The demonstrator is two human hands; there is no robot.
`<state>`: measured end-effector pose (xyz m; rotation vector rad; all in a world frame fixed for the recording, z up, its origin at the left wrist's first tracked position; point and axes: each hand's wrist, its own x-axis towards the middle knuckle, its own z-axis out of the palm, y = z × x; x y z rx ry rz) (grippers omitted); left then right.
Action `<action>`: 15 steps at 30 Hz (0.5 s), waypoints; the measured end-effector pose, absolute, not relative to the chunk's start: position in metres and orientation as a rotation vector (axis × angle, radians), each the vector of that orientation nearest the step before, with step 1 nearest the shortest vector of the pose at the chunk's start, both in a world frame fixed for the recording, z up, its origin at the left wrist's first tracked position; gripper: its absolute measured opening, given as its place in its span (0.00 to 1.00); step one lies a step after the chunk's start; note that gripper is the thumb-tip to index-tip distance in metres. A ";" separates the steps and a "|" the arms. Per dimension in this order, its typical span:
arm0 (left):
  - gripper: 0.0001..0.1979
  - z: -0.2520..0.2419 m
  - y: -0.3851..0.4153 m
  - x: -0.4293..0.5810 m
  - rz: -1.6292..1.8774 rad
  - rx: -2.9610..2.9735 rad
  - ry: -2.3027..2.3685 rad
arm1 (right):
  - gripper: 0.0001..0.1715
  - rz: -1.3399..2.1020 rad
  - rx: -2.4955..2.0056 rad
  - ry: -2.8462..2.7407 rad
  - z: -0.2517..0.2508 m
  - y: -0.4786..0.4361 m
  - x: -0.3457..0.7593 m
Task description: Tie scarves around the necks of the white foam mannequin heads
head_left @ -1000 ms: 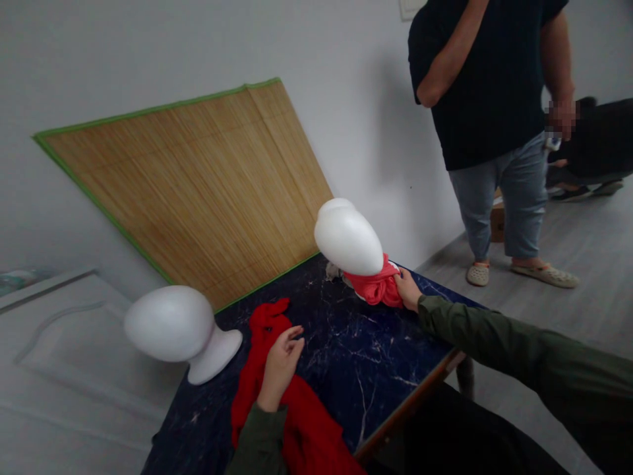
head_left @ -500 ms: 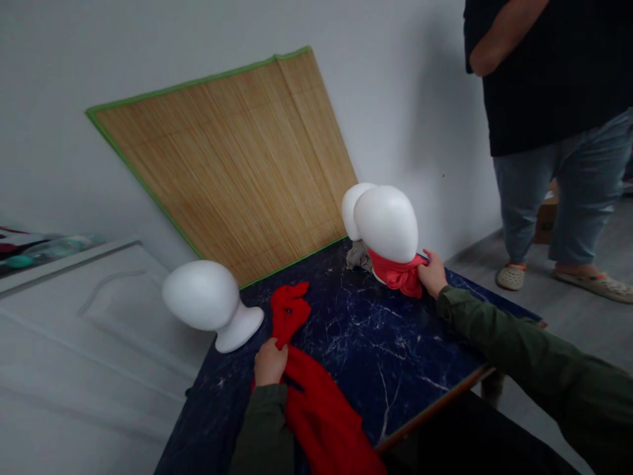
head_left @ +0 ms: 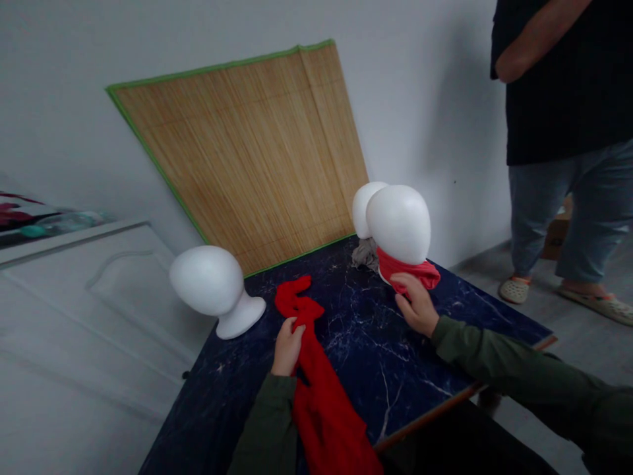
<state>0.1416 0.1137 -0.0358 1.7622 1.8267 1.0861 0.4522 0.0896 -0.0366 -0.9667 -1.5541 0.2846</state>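
Observation:
My left hand (head_left: 287, 348) is closed on a long red cloth (head_left: 330, 412), pinching it near its far end. That end lies crumpled on the dark blue marbled table (head_left: 361, 330), and the rest runs down past the bottom edge of view. To its left stands a bare white mannequin head (head_left: 210, 282) on its own neck. My right hand (head_left: 419, 309) is open, thumb and fingers apart, in front of another white mannequin head (head_left: 399, 221). A lighter red cloth (head_left: 408, 265) wraps that one's neck; whether my fingertips touch it, I cannot tell.
Behind stands a third white head (head_left: 366, 208) with grey cloth (head_left: 364, 254) at its base. A bamboo mat (head_left: 247, 158) leans on the wall. A white cabinet (head_left: 99, 323) is at left. A person (head_left: 564, 132) stands at right beyond the table.
My right hand has let go of the lighter red cloth's right side and moved left to its front. My left hand has shifted slightly up and right with the long red cloth. The view has shifted slightly.

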 end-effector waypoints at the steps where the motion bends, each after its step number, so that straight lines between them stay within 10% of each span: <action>1: 0.14 -0.036 0.111 0.150 1.101 1.722 1.686 | 0.20 0.577 -0.910 -1.626 -0.039 0.086 0.436; 8: 0.20 -0.031 0.079 0.188 0.853 1.244 0.879 | 0.36 2.292 -0.627 -0.995 -0.046 0.098 0.343; 15: 0.14 -0.024 0.087 0.162 0.936 1.067 0.990 | 0.11 2.266 -0.749 -0.863 -0.050 0.103 0.345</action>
